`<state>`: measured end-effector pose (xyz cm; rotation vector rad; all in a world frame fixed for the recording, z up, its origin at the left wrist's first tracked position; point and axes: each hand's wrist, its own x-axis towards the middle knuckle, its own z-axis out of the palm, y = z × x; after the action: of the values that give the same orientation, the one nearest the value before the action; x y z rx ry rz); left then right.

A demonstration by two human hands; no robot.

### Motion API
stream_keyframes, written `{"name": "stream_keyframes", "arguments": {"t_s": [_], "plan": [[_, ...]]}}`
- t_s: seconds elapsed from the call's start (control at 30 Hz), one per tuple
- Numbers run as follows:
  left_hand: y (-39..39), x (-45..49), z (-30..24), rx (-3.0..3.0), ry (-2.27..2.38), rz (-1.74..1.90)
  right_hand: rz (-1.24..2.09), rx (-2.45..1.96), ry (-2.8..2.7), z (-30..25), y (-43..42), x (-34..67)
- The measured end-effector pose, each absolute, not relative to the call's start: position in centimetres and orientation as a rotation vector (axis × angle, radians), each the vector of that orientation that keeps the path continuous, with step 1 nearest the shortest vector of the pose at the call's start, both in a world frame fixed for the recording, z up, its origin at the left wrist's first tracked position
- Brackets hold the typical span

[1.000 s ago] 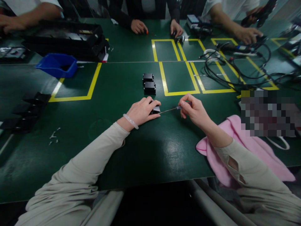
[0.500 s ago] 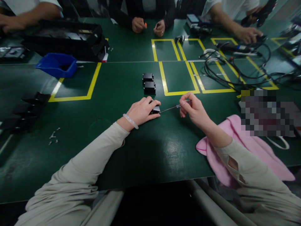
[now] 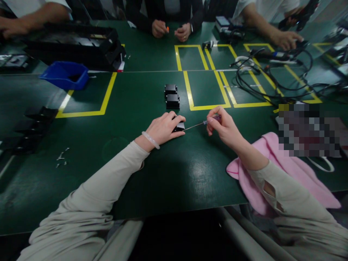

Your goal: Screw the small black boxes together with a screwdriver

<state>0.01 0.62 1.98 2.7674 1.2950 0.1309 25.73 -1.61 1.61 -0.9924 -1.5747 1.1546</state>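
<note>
Beyond the black box [image 3: 179,127], a co-worker's hand [image 3: 182,32] has drawn back; our work seems unaffected, left hand [image 3: 162,127] closed over that box, right hand [image 3: 221,126] pinching a screwdriver [image 3: 204,122] at its edge.

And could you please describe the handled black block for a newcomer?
On the green table, two small black blocks sit left of the central yellow tape. The wanted block lies nearer the camera; only it is partly under the left hand, with the screwdriver pointing at it.
</note>
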Motion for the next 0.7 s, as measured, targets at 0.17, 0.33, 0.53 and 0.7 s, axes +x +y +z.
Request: {"name": "stream_keyframes", "arguments": {"t_s": [0.17, 0.33, 0.53, 0.7], "plan": [[0.65, 0.09, 1.96, 2.765, 1.295, 0.126, 1.119, -1.015, -1.574, 1.29, -1.50, 25.70], [0.63, 0.18, 2.06, 2.751, 1.303, 0.117, 1.078, -0.978, -1.571, 1.27, -1.50, 25.65], [0.62, 0.17, 2.17, 2.747, 1.299, 0.112, 1.074, -1.059, -1.628, 1.42, -1.53, 25.84], [0.61, 0.14, 2.08, 2.741, 1.301, 0.113, 1.144, -0.967, -1.575, 1.27, -1.37, 25.87]]}}
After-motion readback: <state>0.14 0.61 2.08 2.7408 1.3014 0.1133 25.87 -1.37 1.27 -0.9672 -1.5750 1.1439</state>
